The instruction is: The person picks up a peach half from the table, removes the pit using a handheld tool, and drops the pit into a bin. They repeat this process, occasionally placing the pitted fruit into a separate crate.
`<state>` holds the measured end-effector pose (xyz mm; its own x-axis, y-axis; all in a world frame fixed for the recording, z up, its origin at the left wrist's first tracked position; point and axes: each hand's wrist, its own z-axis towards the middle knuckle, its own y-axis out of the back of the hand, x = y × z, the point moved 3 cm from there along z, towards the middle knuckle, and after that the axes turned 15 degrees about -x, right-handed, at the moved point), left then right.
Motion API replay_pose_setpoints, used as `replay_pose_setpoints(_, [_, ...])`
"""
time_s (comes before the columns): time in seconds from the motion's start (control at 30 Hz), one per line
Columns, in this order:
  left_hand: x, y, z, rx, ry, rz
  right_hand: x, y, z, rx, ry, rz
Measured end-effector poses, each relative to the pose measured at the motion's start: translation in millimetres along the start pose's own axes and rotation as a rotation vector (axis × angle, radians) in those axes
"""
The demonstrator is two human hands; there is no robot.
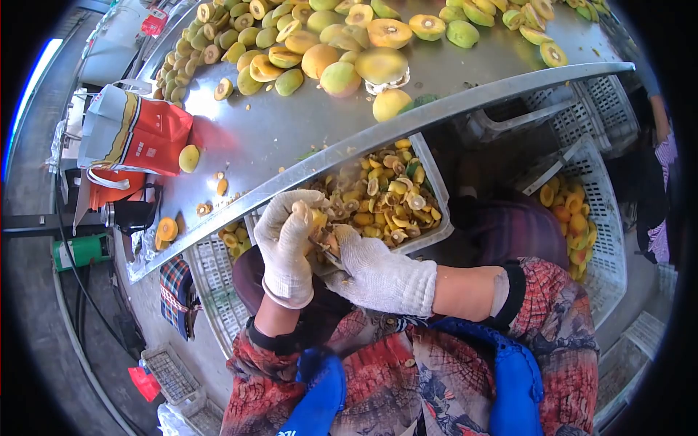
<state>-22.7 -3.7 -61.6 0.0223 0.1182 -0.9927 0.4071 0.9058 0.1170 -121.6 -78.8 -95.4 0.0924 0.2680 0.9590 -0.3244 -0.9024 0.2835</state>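
Note:
Both my hands wear white knitted gloves and meet above a white crate (445, 192) of yellow fruit scraps (378, 207). My left hand (286, 247) is closed around a piece of yellow fruit (318, 219), mostly hidden by the fingers. Against it, my right hand (378, 272) is closed on a small tool with a thin dark blade (325, 248); its handle is hidden in the glove. Halved and whole yellow-green fruit (340, 78) lies heaped on the metal table (254, 138) beyond.
The table's raised metal rim (407, 129) runs just beyond my hands. A red and white bag (149, 134) stands at the left. White crates hold yellow fruit (574, 225) at my right and fruit (234, 236) at my left. Another person's arm (660, 120) shows at far right.

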Motion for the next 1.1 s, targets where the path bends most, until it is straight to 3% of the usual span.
replay_pose_setpoints(0.13, [0.6,0.3,4.7,-0.012,0.012,0.023,3.1,2.4,1.0,0.008,-0.045,0.009])
replay_pose_setpoints(0.2, [6.1,-1.2,5.0,-0.004,0.144,-0.196,-1.9,-3.0,2.5,-0.021,-0.031,-0.039])
replay_pose_setpoints(0.3, [11.6,-7.5,4.5,-0.019,0.233,-0.37,-5.6,5.8,6.6,-0.145,0.205,-0.127])
replay_pose_setpoints(0.33, [11.5,-8.8,4.6,-0.031,0.242,-0.404,-7.3,8.1,7.6,-0.128,0.133,-0.178])
replay_pose_setpoints(0.4, [6.3,-10.2,4.7,-0.003,0.208,-0.335,-7.6,13.7,8.4,-0.094,-0.012,-0.278])
replay_pose_setpoints(0.47, [1.1,-8.3,5.5,-0.018,0.161,-0.224,-0.6,20.9,12.5,-0.106,0.066,-0.412])
replay_pose_setpoints(0.6, [11.2,1.1,12.6,-0.072,0.377,-0.523,11.2,31.3,21.4,-0.221,0.256,-0.546])
replay_pose_setpoints(0.63, [19.1,3.6,15.2,-0.112,0.441,-0.612,23.1,39.2,20.8,-0.197,0.185,-0.535])
replay_pose_setpoints(0.7, [24.9,4.3,13.0,-0.291,0.521,-0.722,21.1,44.8,24.6,-0.327,0.182,-0.312])
replay_pose_setpoints(0.73, [21.7,1.7,13.5,-0.262,0.453,-0.724,19.0,46.7,23.9,-0.392,0.169,-0.196])
replay_pose_setpoints(0.93, [-8.2,-18.2,9.7,-0.225,0.157,-0.655,10.8,31.5,22.4,-0.139,-0.185,0.378])
replay_pose_setpoints(1.0, [-1.5,-21.7,6.8,-0.123,0.066,-0.452,19.0,40.6,20.9,-0.015,-0.403,0.595])
replay_pose_setpoints(1.03, [-0.5,-24.4,4.8,-0.1,0.035,-0.358,22.1,50.5,23.7,-0.09,-0.414,0.524])
replay_pose_setpoints(1.07, [0.1,-26.7,3.7,-0.075,0.004,-0.262,4.5,51.6,29.8,-0.408,0.082,0.084])
replay_pose_setpoints(1.1, [0.6,-28.3,3.4,-0.074,0.14,-0.352,1.9,53.4,32.2,-0.42,0.097,0.028])
